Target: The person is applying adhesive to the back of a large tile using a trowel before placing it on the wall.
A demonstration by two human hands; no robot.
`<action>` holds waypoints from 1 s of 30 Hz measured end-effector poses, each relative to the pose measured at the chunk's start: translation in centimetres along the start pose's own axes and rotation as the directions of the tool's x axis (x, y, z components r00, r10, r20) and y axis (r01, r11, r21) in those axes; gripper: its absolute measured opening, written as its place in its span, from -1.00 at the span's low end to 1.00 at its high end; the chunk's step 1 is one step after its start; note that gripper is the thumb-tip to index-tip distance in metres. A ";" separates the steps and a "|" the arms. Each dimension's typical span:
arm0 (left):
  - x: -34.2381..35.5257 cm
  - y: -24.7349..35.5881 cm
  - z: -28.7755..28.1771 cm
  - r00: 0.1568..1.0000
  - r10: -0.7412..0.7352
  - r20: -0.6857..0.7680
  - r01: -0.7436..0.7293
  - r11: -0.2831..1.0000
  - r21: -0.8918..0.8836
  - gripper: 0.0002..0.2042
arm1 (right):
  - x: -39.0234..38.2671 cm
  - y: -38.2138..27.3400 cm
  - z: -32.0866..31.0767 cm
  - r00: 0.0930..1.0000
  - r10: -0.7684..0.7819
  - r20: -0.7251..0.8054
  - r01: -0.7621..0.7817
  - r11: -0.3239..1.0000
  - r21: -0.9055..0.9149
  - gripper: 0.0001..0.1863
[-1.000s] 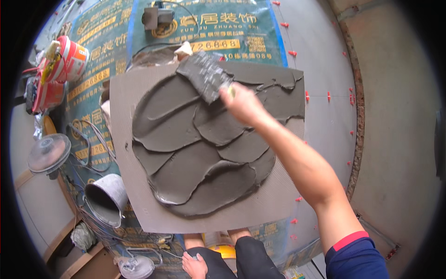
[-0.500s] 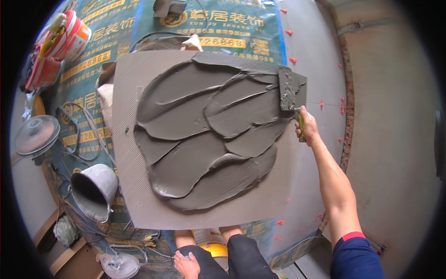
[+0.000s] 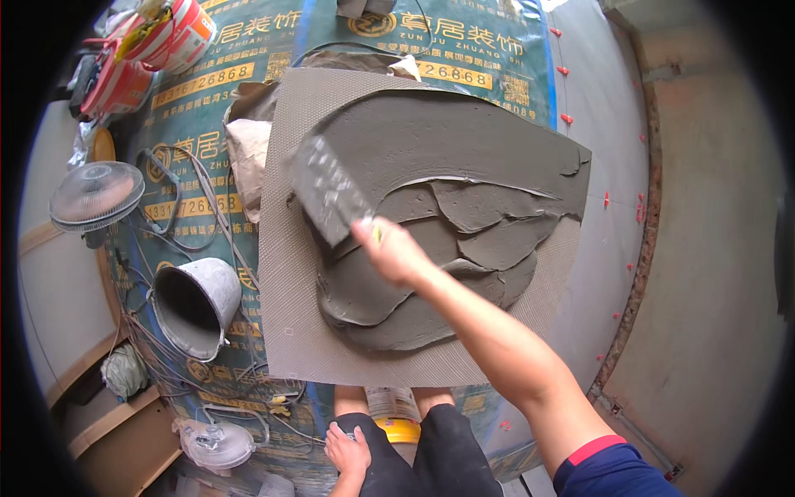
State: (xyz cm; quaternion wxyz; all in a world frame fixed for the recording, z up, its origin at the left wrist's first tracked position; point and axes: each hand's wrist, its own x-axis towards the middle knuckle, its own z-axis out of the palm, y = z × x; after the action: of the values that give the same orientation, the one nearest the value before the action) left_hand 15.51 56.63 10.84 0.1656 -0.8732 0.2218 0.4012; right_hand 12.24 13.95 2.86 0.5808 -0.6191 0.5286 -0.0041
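Observation:
A large square tile, its ribbed back facing up, lies in front of me under a thick spread of grey tile adhesive. My right hand grips a trowel by its green-yellow handle, most of it hidden by my fingers. The trowel's wide flat blade is at the left part of the spread, smeared with adhesive and slightly blurred. Behind it, a smooth curved band runs along the far side; the nearer adhesive keeps its ridges. My left hand rests on my left thigh, fingers out and holding nothing.
Left of the tile stand a tipped grey bucket, cables and a round fan. Red buckets sit at the far left. Laid floor tiles with red spacers run along the right. A yellow-topped container is between my legs.
My right hand has swept the trowel from the tile's far right corner across to its left side, smoothing the far ridges. The whole view has shifted; my left hand stays on my thigh.

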 end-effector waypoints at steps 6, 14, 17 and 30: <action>0.4 -0.8 -0.6 0.999 0.016 -0.042 -0.017 0.999 -0.036 -0.42 | -8.9 4.7 -6.1 0.982 0.166 -0.090 -0.188 0.814 -0.549 -0.41; 1.1 -1.2 -0.6 0.999 0.037 -0.009 -0.038 0.999 -0.025 -0.43 | -21.0 19.4 -11.2 0.696 0.617 -0.367 -0.375 0.749 0.547 -0.48; 1.2 -1.2 -1.1 0.998 0.025 0.052 -0.026 1.000 0.011 -0.45 | -19.8 15.5 -4.4 0.763 0.583 -0.279 -0.347 0.733 0.586 -0.48; 1.5 -2.3 -1.6 0.998 0.040 -0.047 -0.043 0.996 -0.076 -0.43 | -18.6 5.9 7.1 0.931 0.253 0.264 -0.035 0.779 -0.625 -0.46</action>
State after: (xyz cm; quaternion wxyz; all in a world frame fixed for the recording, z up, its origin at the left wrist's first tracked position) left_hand 18.54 57.51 10.94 0.1184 -0.8830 0.2279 0.3928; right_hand 4.58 32.66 7.69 0.4288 -0.7216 0.4418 0.3167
